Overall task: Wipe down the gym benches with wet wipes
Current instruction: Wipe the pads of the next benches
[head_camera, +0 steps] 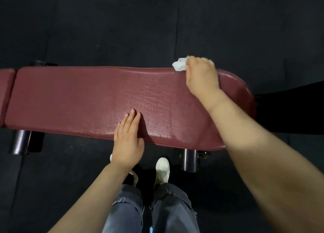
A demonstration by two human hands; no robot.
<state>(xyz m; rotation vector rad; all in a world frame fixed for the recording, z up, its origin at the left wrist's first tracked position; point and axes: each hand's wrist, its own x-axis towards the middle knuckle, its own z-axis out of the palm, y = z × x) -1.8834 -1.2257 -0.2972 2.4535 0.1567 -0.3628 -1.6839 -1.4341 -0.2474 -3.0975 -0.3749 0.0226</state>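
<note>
Her right hand [201,75] grips the wet wipe [179,66] at the far edge of the bench [70,99], whose long axis runs leftward; her left hand [128,138] lies flat.

floor [105,31]: dark rubber mat tiles, seams visible | light: dim | black block [289,108] at right edge

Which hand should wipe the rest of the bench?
The right hand: it already holds the wipe at the bench's far edge. The left hand lies flat on the near edge, holding nothing.
</note>
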